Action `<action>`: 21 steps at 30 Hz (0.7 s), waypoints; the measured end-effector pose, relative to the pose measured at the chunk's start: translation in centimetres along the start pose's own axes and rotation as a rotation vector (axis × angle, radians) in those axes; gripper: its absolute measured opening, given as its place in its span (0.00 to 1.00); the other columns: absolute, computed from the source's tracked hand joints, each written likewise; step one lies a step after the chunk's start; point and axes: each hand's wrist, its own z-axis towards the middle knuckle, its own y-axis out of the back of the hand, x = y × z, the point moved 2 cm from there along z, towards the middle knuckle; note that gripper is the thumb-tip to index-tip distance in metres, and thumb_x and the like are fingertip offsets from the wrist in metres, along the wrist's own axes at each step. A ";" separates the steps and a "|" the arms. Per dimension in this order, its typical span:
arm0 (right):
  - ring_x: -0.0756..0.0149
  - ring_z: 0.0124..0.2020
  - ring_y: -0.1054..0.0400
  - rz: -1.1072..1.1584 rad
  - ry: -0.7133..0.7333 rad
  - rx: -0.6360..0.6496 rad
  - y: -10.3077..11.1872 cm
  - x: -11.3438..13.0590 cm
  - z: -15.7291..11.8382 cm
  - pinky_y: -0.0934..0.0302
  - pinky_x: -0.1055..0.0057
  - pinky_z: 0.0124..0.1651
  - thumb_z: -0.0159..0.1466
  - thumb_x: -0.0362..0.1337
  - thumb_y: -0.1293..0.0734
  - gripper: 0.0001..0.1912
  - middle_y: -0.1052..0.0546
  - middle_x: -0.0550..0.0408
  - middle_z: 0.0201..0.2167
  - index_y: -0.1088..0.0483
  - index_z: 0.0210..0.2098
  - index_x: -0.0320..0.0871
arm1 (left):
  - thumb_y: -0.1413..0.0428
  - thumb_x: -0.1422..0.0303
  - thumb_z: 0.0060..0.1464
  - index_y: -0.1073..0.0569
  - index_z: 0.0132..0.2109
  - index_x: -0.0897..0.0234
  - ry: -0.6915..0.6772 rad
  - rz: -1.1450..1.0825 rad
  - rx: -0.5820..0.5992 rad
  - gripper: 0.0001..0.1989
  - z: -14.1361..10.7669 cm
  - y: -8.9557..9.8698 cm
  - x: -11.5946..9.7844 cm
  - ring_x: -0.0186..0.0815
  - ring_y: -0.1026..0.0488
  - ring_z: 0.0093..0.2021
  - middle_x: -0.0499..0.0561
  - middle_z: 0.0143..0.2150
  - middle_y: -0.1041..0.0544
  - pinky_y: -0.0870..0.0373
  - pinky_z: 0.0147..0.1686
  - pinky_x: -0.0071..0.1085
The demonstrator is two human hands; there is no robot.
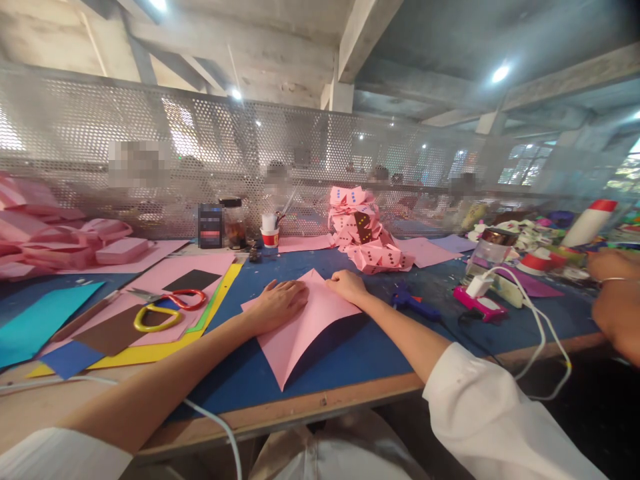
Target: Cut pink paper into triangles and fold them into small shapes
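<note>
A sheet of pink paper (305, 327) with a crease lies before me on the blue tabletop, its near right side lifted off the surface. My left hand (283, 303) rests flat on the left half of this sheet with its fingers stretched out. My right hand (346, 285) is closed at the sheet's upper right edge, fingers curled against the paper; the fingertips are partly hidden. Beyond my hands stands a pile of folded pink paper pieces (357, 230) with dots on them. To the right of my right arm lies a blue glue gun (415, 301).
Scissors with red and yellow handles (170, 310) lie on coloured sheets at left. A phone (210, 225), a lidded jar (233, 223) and a paper cup (270, 235) stand behind. A pink power strip (480, 305) with white cables sits right, near another person's arm (620, 307).
</note>
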 end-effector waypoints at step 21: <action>0.59 0.47 0.24 0.016 0.013 -0.001 -0.1 0.5 0.2 0.40 0.70 0.46 0.68 0.51 0.37 0.17 0.17 0.53 0.41 0.20 0.37 0.49 | 0.61 0.55 0.70 0.38 0.65 0.57 -0.013 -0.033 0.003 0.24 0.4 0.0 0.1 0.46 0.42 0.71 0.55 0.67 0.31 0.50 0.70 0.56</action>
